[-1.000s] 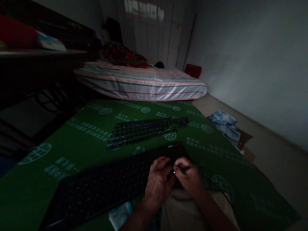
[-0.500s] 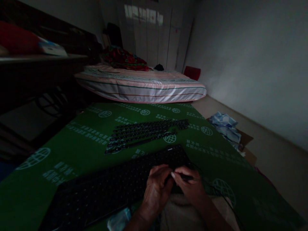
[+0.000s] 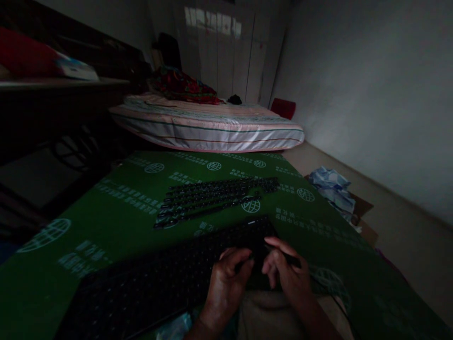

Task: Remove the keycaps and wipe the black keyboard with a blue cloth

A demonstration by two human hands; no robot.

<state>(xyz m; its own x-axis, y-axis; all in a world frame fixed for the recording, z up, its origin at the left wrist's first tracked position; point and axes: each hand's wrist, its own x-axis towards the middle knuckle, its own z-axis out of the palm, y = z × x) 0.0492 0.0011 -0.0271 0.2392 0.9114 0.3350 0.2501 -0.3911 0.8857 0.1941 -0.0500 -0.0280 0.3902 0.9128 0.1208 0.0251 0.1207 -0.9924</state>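
— Start with the keyboard (image 3: 159, 274).

— Lies aslant on the green worktop (image 3: 120, 226), toward the near edge, with the left end reaching for the near left corner. Looks black and barely lit.

— And the left hand (image 3: 226, 278)?

— Hangs over the right part of the keyboard. Presses thumb and forefinger together, pinched on a small dark piece (image 3: 251, 256). Cannot tell exactly what, in such dim light.

— The right hand (image 3: 292, 274)?

— Stands at the keyboard's right end, just beside the left hand but apart from it. Grips a slim dark tool (image 3: 292, 259) and stretches a forefinger toward the left hand. Cannot tell the kind of tool.

— Anything near the near edge?

— Notice a bluish clear packet (image 3: 175, 326) left of the hands, beige cloth (image 3: 260, 316) below them, and a dark cable (image 3: 341, 307) to the right.

— Farther in?

— Find rows of black keys (image 3: 205, 200) across the middle of the worktop, between keyboard and far edge, laid out roughly parallel.

— Past the far edge?

— See a bed (image 3: 226, 137) with a striped sheet, bearing a red patterned blanket (image 3: 184, 87).

— Off the right edge?

— Spot a crumpled pale blue bundle (image 3: 331, 184), low by the floor (image 3: 399, 203).
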